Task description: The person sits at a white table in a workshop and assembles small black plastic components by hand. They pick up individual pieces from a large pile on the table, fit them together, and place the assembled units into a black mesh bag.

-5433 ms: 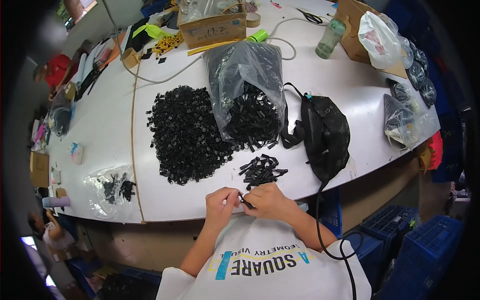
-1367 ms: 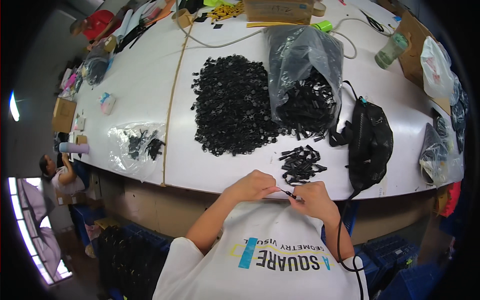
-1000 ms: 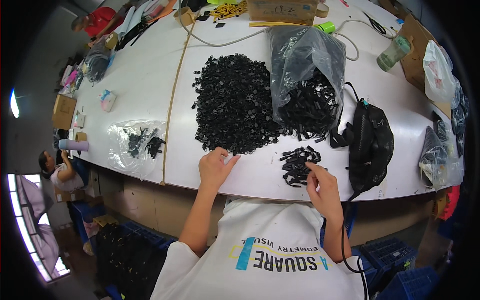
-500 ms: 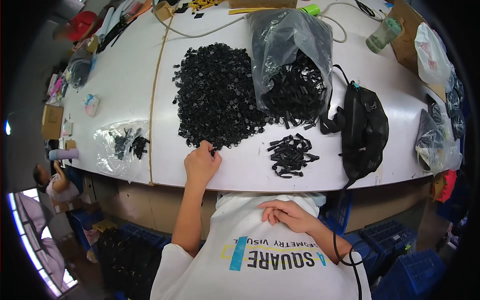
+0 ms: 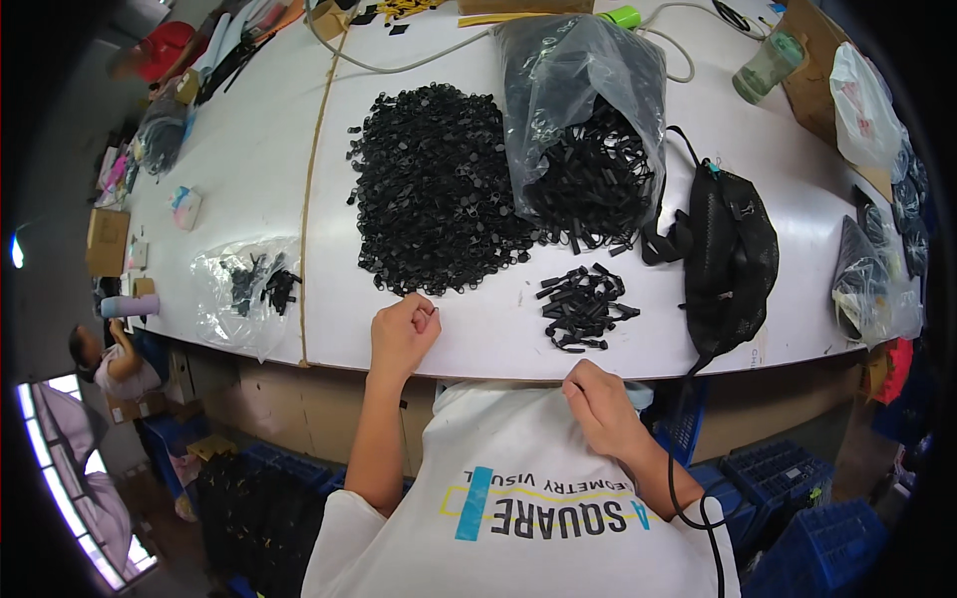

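My left hand (image 5: 404,337) is closed at the near edge of a large heap of small black looped pieces (image 5: 434,189), which look like zipper sliders. A dark speck shows at its fingertips, too small to name. My right hand (image 5: 602,409) is curled closed in front of the table's near edge, its fingers mostly hidden from above. Just beyond it lies a small pile of black cord pulls (image 5: 586,309) with stick-like ends. More of these pulls spill from the mouth of a clear plastic bag (image 5: 583,70) behind that pile.
A black mesh pouch (image 5: 733,254) with a strap lies at the right. At the left, a clear bag (image 5: 224,309) holds a few black pieces. A green bottle (image 5: 768,68) stands far right. A cable (image 5: 419,70) crosses the back. Another person (image 5: 125,364) sits far left.
My left hand has drawn slightly back from the heap, its fingers curled tighter. My right hand has risen from against my shirt toward the table edge and closed.
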### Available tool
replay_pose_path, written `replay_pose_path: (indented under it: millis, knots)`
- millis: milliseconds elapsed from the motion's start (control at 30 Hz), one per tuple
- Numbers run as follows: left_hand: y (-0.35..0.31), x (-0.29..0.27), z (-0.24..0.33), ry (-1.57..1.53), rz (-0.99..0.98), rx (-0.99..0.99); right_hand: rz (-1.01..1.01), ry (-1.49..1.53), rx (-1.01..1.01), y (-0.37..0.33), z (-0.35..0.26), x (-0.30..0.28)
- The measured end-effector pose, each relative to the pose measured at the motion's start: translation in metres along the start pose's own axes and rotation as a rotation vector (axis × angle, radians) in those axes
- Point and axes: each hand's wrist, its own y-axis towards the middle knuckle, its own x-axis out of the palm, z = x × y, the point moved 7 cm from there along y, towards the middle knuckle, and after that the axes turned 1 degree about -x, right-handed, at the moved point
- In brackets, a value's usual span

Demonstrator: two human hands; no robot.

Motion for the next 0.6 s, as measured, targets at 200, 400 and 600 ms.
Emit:
replay_pose_path:
  millis: [200,400,600]
  knots:
    - [-0.011,0.011,0.037,-0.67,-0.211,-0.113,0.072,-0.165,-0.206,0.019,-0.028,-0.006]
    - [-0.024,0.027,0.075,-0.795,-0.411,-0.097,0.169,-0.363,-0.374,0.033,-0.042,0.012]
    - [-0.032,0.028,0.09,-0.571,-0.368,0.028,0.183,-0.42,-0.391,0.035,-0.048,0.01]
